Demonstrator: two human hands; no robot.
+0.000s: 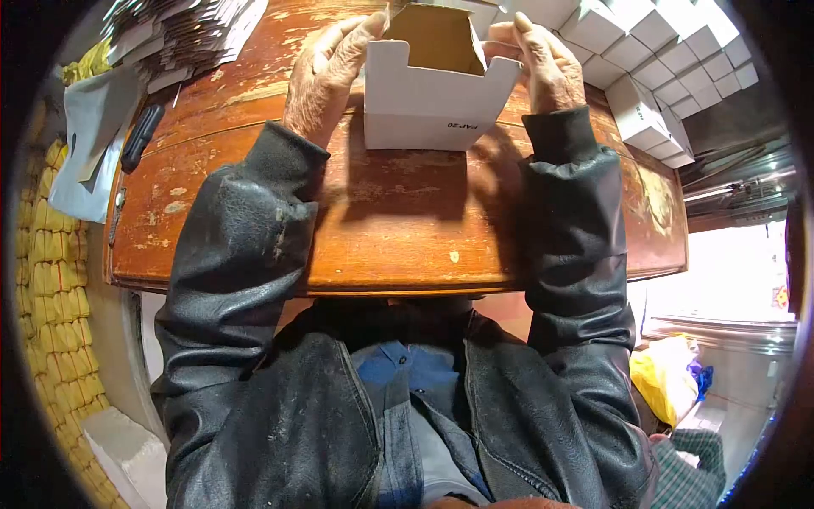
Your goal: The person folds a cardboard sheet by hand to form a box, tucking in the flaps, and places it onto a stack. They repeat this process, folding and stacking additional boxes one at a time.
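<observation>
A white cardboard box with an open top and brown inside stands on the worn wooden table. Small print shows on its near side. My left hand is at the box's left side, thumb and fingers pinched on its upper left flap. At the upper right corner is my right hand, its thumb and fingers closed round a thin flap or edge of the box.
Flat folded cartons are piled at the back left. Beside them lie a dark-handled tool and a pale cloth or bag. Many white boxes are stacked at the back right. The table's front edge is near my body.
</observation>
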